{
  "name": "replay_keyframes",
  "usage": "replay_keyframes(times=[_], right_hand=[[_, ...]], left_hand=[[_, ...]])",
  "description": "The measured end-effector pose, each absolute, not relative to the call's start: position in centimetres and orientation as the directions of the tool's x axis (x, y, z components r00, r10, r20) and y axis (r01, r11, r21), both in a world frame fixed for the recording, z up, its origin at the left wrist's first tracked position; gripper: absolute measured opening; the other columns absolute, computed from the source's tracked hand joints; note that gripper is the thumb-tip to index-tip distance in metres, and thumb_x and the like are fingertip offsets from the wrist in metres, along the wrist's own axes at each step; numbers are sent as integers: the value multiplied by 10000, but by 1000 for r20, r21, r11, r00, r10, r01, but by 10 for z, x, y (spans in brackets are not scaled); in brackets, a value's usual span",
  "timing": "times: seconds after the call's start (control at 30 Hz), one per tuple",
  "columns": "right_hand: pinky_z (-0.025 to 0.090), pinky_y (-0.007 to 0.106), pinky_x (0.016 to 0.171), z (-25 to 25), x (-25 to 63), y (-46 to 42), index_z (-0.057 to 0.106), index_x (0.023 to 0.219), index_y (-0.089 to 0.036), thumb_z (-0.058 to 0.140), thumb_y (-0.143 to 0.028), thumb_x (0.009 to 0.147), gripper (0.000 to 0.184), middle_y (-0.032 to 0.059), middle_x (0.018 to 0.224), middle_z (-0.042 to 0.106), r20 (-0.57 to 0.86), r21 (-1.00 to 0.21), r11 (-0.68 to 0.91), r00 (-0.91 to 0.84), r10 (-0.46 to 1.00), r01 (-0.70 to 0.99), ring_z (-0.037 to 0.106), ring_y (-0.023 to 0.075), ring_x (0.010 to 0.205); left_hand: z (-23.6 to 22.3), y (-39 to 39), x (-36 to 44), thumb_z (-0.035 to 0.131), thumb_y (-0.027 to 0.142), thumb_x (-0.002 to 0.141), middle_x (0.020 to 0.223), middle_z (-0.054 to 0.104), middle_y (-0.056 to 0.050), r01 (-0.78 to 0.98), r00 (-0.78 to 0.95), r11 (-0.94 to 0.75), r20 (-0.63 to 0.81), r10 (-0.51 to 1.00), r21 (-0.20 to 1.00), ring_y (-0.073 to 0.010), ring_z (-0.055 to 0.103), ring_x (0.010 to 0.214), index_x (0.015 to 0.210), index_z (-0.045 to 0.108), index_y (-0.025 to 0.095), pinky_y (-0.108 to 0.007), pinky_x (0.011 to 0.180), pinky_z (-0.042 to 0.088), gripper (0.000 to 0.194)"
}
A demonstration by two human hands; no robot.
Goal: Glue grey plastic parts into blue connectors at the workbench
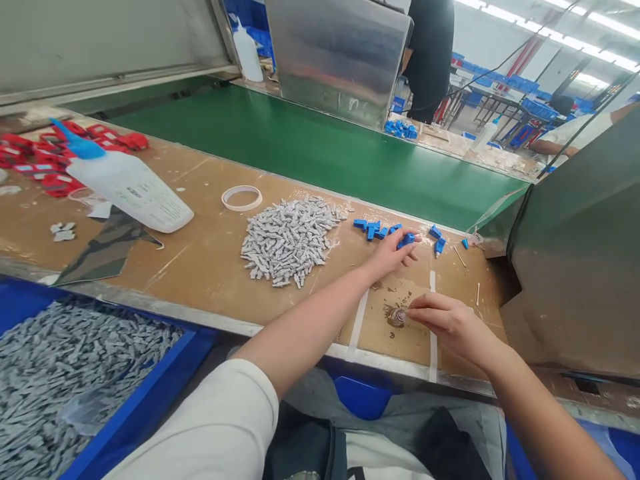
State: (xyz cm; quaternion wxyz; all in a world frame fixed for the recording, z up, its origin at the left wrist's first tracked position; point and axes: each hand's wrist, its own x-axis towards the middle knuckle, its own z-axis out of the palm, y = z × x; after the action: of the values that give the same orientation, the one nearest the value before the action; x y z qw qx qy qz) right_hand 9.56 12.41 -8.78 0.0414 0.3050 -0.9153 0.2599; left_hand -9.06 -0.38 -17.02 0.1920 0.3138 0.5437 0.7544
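Note:
My left hand (391, 254) reaches forward over the brown worktop (200, 260) and its fingertips close on a small blue plastic part (407, 238) at the edge of a scatter of blue parts (374, 229). My right hand (447, 321) rests nearer to me, fingers pinched at a small grey blob of glue (397, 317) inside a taped square. A heap of small grey parts (293, 239) lies just left of my left hand.
A white glue bottle with a blue cap (125, 183) lies at the left beside red parts (45, 160). A tape ring (242, 198) sits behind the heap. A green conveyor belt (320, 147) runs beyond. A blue bin of grey parts (75, 373) stands lower left. Other people stand far back.

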Motion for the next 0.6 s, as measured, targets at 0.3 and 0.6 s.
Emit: replay_keyframes(times=[0.3, 0.6], right_hand=[[583, 358, 817, -76, 89, 113, 690, 1239, -165, 421, -61, 1039, 352, 110, 1112, 717, 77, -224, 694, -723, -687, -684, 671, 219, 947], [604, 305, 807, -73, 82, 134, 738, 1208, -233, 522, -129, 1035, 295, 88, 1084, 745, 327, -362, 696, -784, -528, -620, 722, 191, 952]], left_hand=[[-162, -12, -89, 647, 379, 923, 1134, 695, -50, 303, -767, -27, 261, 586, 952, -221, 619, 1041, 1174, 661, 203, -338, 949, 467, 307], [-151, -20, -82, 609, 302, 914, 929, 700, 1, 470, -709, 161, 263, 654, 868, -175, 604, 846, 1011, 660, 213, -275, 764, 414, 142]])
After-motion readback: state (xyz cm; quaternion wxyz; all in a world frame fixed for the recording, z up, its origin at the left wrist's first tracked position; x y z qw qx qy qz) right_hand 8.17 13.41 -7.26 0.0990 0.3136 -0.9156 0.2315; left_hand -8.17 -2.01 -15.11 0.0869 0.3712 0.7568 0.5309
